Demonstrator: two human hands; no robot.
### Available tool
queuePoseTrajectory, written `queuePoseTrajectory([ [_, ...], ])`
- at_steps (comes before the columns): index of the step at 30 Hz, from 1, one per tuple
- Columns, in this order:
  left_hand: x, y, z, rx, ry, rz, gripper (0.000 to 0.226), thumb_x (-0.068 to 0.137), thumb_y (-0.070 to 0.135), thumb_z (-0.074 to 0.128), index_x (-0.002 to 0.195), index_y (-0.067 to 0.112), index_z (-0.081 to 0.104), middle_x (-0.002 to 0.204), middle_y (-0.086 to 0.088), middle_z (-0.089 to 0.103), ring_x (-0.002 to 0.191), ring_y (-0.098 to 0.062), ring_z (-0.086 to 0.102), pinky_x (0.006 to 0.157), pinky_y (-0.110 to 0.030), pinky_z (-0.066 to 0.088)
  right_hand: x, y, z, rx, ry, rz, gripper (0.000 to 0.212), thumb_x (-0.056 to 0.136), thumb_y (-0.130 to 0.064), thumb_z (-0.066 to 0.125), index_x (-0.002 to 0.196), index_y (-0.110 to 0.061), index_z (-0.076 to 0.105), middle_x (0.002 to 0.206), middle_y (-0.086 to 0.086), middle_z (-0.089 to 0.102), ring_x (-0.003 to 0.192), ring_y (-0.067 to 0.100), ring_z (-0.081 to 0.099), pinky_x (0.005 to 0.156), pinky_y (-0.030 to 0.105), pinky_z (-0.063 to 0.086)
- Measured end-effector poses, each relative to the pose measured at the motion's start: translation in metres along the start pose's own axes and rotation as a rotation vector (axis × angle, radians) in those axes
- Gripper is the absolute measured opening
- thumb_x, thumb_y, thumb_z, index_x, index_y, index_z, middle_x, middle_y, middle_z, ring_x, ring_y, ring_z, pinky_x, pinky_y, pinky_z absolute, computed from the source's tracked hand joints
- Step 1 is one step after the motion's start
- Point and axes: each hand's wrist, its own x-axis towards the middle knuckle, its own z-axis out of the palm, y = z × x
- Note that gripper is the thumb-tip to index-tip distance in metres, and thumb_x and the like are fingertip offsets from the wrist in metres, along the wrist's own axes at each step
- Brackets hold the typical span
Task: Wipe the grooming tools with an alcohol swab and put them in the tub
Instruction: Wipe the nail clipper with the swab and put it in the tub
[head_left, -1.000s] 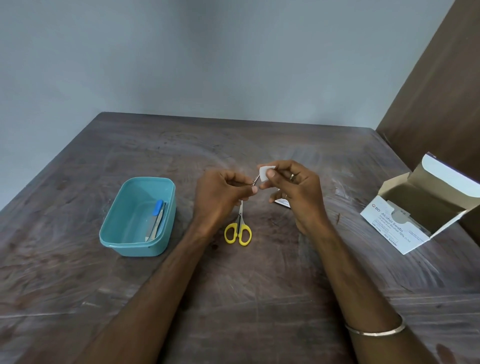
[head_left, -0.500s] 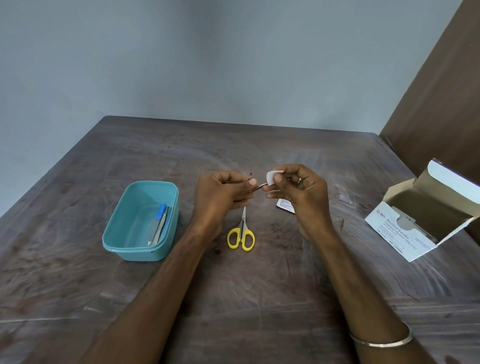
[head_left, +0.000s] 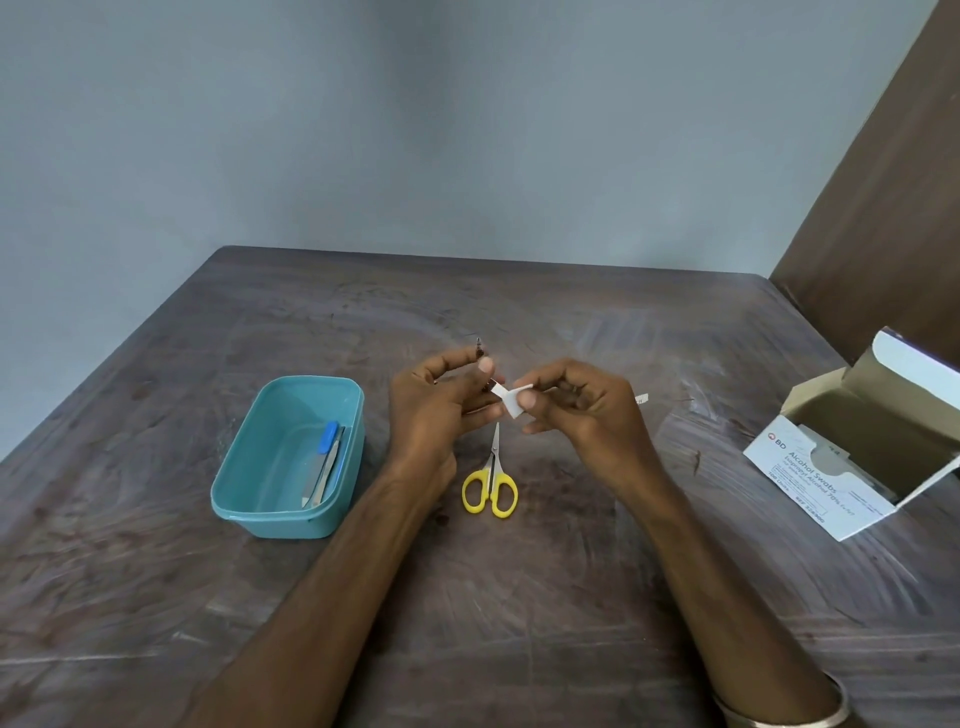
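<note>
My left hand (head_left: 441, 400) pinches a small thin metal tool (head_left: 480, 349), mostly hidden by the fingers, its dark tip sticking up past them. My right hand (head_left: 576, 405) pinches a white alcohol swab (head_left: 511, 399) against the tool's lower end. Yellow-handled scissors (head_left: 491, 480) lie shut on the table just below both hands. The teal tub (head_left: 249, 499) stands to the left and holds a blue-handled tool (head_left: 329, 439) and a slim metal file (head_left: 327, 467).
An open white box of alcohol swabs (head_left: 810, 483) sits at the right table edge. A torn swab wrapper (head_left: 642, 399) peeks out behind my right hand. A brown panel rises at the far right. The wooden table (head_left: 519, 597) is worn and scratched.
The tool in my left hand has turned so its tip points up and away. My right hand slid the swab down to the tool's lower end. The camera tilted slightly.
</note>
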Motion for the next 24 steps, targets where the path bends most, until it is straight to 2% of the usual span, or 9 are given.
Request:
queuePoseTrajectory([
  [4,0.002,-0.003,0.001,-0.024,-0.026,-0.009,0.016,0.085,-0.001,0.071,0.099,0.006,0.07,0.089,-0.015,0.077,0.08,-0.024,0.075,0.066,-0.032,0.062,0.0,0.001,0.0,-0.047,0.023,0.023,0.011,0.089,-0.005,0.071,0.094,-0.015,0.074,0.086,0.005,0.077,0.079,0.024,0.075,0.062,0.042,0.057],
  [6,0.0,-0.004,0.003,0.008,-0.022,0.011,0.012,0.083,0.0,0.074,0.093,0.006,0.071,0.085,-0.014,0.077,0.075,-0.024,0.074,0.066,-0.033,0.063,0.0,0.0,0.0,-0.078,0.095,0.017,0.013,0.089,-0.009,0.073,0.091,-0.022,0.075,0.086,0.0,0.077,0.081,0.019,0.073,0.059,0.035,0.055],
  [8,-0.002,-0.004,0.004,0.057,-0.046,0.024,0.011,0.083,0.005,0.075,0.095,0.006,0.073,0.084,-0.015,0.076,0.069,-0.023,0.072,0.06,-0.029,0.061,0.001,-0.001,-0.002,-0.08,0.186,0.022,0.014,0.088,-0.011,0.074,0.09,-0.025,0.075,0.082,-0.005,0.076,0.076,0.012,0.069,0.055,0.028,0.052],
  [12,-0.006,-0.005,0.007,0.089,-0.132,0.001,0.02,0.085,0.009,0.074,0.104,0.002,0.073,0.088,-0.019,0.074,0.064,-0.025,0.071,0.056,-0.028,0.06,0.003,-0.001,-0.005,-0.02,0.274,0.054,0.011,0.087,-0.009,0.075,0.093,-0.018,0.074,0.082,0.004,0.076,0.065,0.014,0.065,0.05,0.029,0.049],
  [19,-0.008,-0.008,0.009,0.043,-0.27,-0.056,0.015,0.087,0.007,0.068,0.102,0.005,0.073,0.08,-0.013,0.074,0.064,-0.022,0.072,0.055,-0.024,0.059,0.002,0.0,-0.005,-0.041,0.296,0.051,0.015,0.083,-0.012,0.079,0.095,-0.014,0.07,0.078,0.003,0.075,0.062,0.017,0.067,0.051,0.032,0.049],
  [24,-0.006,-0.005,0.007,0.048,-0.35,-0.058,0.023,0.084,0.0,0.068,0.107,0.002,0.071,0.086,-0.013,0.074,0.068,-0.022,0.073,0.06,-0.026,0.06,0.002,-0.003,-0.004,-0.087,0.278,0.063,0.03,0.082,-0.019,0.08,0.108,-0.018,0.065,0.077,-0.001,0.073,0.062,0.017,0.067,0.049,0.032,0.051],
])
